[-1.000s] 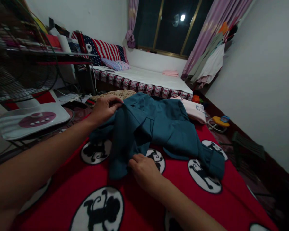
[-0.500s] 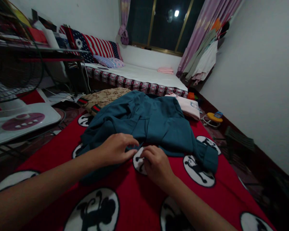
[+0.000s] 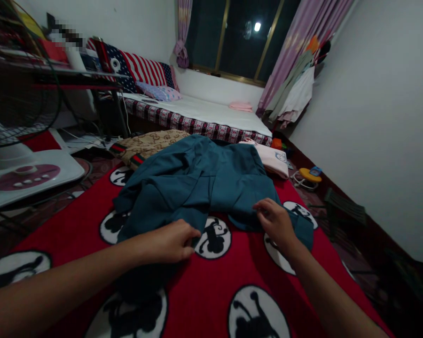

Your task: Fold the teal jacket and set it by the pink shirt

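Note:
A teal long-sleeved shirt (image 3: pixel 176 188) lies spread over a red blanket (image 3: pixel 204 291) printed with dark figures in white circles. Its front edges part in a gap near the middle, where the blanket shows. My left hand (image 3: pixel 172 241) is at the left front panel's near edge, thumb and curled fingers closed on the cloth there. Part of that panel and a dark fold are hidden under my forearm. Over the right panel's lower edge is my right hand (image 3: pixel 273 218), its fingers loosely bent and apart, no cloth visibly gripped. One cuffed sleeve (image 3: pixel 303 230) extends beyond it.
Behind the shirt lie a tan patterned garment (image 3: pixel 151 145) and a folded pink garment (image 3: pixel 273 159). A fan (image 3: pixel 21 112) and a white-topped stand (image 3: pixel 52 176) are at left. Farther back is a bed (image 3: pixel 211 115); a yellow stool (image 3: pixel 310 175) stands at right.
My left hand has drawn back toward me, with the left panel's edge following it. My right hand has moved right, away from the gap, along the right panel.

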Demonstrator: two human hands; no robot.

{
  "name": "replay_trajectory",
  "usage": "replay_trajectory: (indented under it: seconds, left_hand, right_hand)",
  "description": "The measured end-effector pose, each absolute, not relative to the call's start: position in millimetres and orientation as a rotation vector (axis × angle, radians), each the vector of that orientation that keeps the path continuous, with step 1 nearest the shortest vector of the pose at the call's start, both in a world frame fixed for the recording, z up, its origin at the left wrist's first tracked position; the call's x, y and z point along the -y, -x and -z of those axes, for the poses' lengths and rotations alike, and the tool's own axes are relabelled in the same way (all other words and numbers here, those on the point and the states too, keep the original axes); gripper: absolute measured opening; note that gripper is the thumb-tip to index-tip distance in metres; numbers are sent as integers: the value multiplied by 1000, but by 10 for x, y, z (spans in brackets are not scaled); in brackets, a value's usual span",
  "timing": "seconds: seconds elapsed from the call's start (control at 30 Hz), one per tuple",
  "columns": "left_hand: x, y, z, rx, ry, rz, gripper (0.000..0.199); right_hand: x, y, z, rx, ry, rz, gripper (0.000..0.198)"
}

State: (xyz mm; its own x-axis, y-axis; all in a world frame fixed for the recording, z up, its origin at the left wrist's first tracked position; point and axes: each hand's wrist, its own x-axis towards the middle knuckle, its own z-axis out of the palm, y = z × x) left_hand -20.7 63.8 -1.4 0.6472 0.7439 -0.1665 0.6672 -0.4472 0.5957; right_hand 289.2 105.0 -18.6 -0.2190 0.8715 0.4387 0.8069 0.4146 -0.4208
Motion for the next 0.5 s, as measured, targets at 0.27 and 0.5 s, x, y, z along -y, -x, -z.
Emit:
replay_trajectory:
  seconds: [0.27,0.5]
  left_hand:
    - [-340,196,-82,-1132,-2383,-87,17]
    - [-567,243,165,-1486,-2458,-179,55]
  right_hand:
    - [-2004,-2377,145,2151,1517,-20,34]
    - [-2612,-2139,241,2222,1837,-111,75]
